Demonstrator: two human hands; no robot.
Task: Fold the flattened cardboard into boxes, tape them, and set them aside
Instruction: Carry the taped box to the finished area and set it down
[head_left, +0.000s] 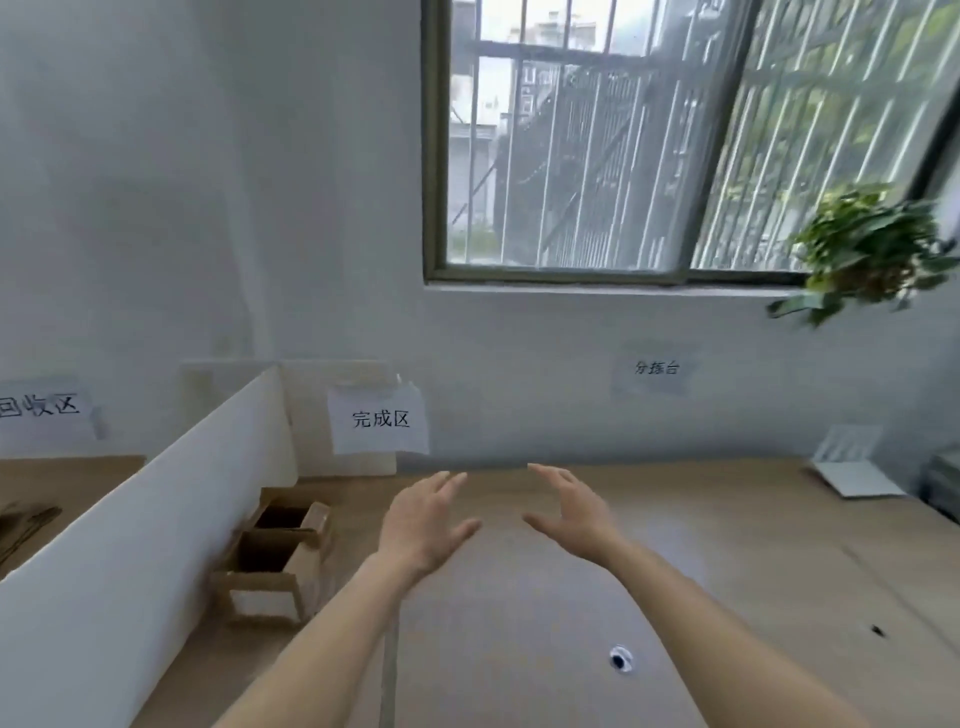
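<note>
Far left of the left hand (423, 525), beyond the white divider panel (156, 499), lies a dark stack of flattened cardboard (26, 522), partly cut off by the frame edge and too blurred to count. A paper sign (41, 408) hangs on the wall above it.

Just left of the left hand and below it, two folded boxes (278, 558) stand touching each other against the divider, tops open. Whether their bottoms are taped cannot be told. A second sign (382, 421) hangs on the wall above them.

The left hand is released: fingers straight, palm facing inward, holding nothing. The right hand (569, 506) mirrors it, fingers relaxed and spread, thumb low, also empty. Both hover above the wooden table (727, 545), near each other and not touching.

Right of the right hand, a cable hole (620, 659) sits in the table surface. Further right are a third sign (655, 370) on the wall, a white stand (852, 467) at the table's far corner, and a potted plant (867, 249) near the window (597, 140).

Judgement: both hands are free between boxes, so the step in hand is likely fetching the next blank. To do it well:

1. Reach left across the divider and lift a single flattened sheet.
2. Carry it to the bare table area under the hands.
3. Keep it apart from the finished boxes, so that unfolding does not knock them.

No tape is visible; locate it before folding.
</note>
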